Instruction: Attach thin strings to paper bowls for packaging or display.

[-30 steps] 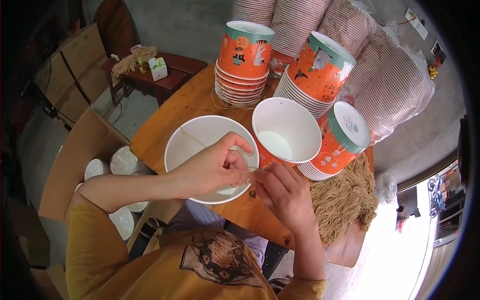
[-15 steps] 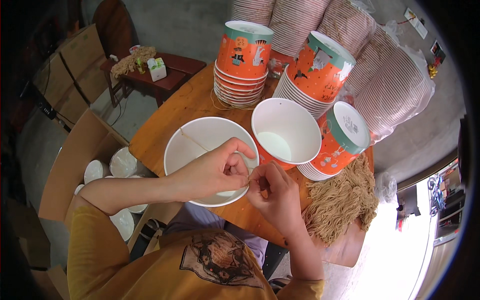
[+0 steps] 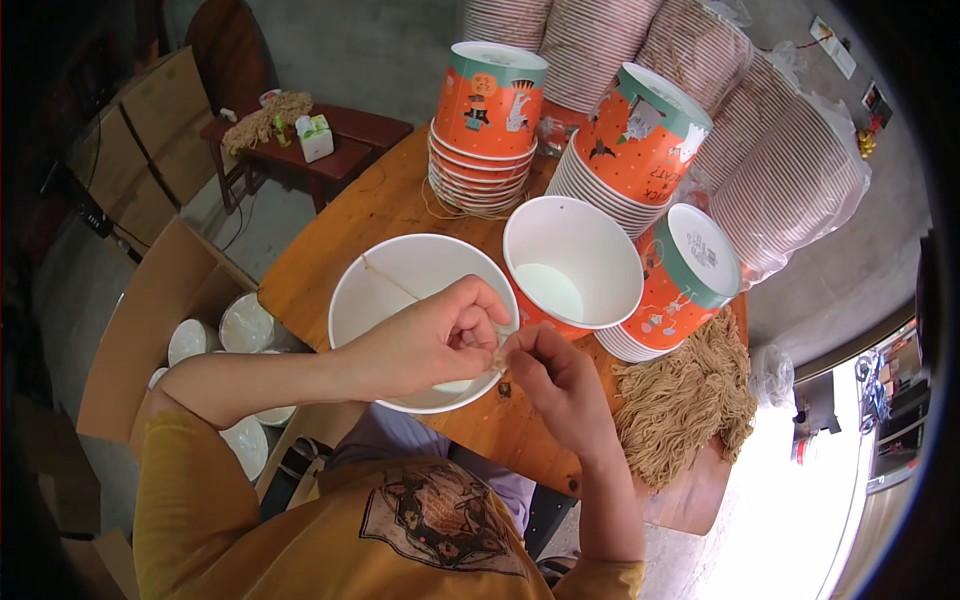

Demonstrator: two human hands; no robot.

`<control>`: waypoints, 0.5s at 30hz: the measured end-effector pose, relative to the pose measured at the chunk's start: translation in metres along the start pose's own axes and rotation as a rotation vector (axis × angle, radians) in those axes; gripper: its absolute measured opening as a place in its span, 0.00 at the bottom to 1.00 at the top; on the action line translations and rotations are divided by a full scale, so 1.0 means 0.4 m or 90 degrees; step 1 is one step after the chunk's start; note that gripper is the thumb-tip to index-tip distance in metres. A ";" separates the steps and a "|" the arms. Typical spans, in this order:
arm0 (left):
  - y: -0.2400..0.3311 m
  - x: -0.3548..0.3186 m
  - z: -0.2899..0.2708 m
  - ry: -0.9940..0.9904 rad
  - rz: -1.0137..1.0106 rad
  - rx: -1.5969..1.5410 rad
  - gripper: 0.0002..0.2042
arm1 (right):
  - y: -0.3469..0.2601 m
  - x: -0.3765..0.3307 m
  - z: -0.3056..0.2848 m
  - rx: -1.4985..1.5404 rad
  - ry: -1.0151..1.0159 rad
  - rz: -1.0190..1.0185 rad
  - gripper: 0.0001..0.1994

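A white-lined paper bucket (image 3: 365, 310) stands at the table's near edge, its open mouth toward me. A thin tan cord (image 3: 392, 280) comes from near the far-left rim and crosses the inside to my hands. Over the bucket's right part, my left hand (image 3: 430, 345) has its fingers curled in a pinch on the cord at the right rim. Right beside it, the thumb and forefinger of my right hand (image 3: 562, 385) pinch at the same spot, where a bit of cord shows between the fingertips. The fingers hide exactly how the cord sits at that rim.
A second open bucket (image 3: 570, 250) stands just beyond my right hand. Upturned orange bucket stacks (image 3: 490, 110) line the far side, before tall wrapped stacks (image 3: 790, 170). Loose tan cords (image 3: 685, 400) lie at the table's right. A carton (image 3: 150, 320) of buckets sits at left.
My right hand's fingers have shifted slightly up and right, and its pinch has loosened into straighter fingers at the rim. My left hand and the bucket stay nearly where they were.
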State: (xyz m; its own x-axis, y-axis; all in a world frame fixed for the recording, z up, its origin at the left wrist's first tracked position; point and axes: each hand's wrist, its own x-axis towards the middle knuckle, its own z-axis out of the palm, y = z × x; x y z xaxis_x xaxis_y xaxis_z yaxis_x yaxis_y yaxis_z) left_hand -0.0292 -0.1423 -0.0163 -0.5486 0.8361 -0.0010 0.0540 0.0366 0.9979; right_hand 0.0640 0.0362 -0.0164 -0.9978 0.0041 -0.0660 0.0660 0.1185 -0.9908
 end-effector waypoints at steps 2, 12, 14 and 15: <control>0.001 0.000 -0.002 0.004 -0.014 -0.002 0.16 | 0.007 -0.005 0.004 0.020 -0.002 -0.017 0.03; 0.004 0.000 -0.001 -0.011 0.004 0.020 0.16 | -0.004 -0.002 0.008 0.168 0.023 0.077 0.06; 0.006 0.001 0.000 -0.012 0.002 0.019 0.16 | -0.006 -0.004 0.004 0.183 0.021 0.084 0.07; 0.005 0.001 -0.001 -0.010 0.002 0.017 0.16 | -0.006 -0.004 0.004 0.199 0.017 0.091 0.08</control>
State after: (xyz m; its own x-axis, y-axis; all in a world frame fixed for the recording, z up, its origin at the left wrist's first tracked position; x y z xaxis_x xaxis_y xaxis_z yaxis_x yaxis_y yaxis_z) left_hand -0.0298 -0.1421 -0.0142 -0.5348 0.8450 0.0008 0.0775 0.0481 0.9958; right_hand 0.0655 0.0344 -0.0139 -0.9778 0.0253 -0.2081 0.1993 -0.1953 -0.9603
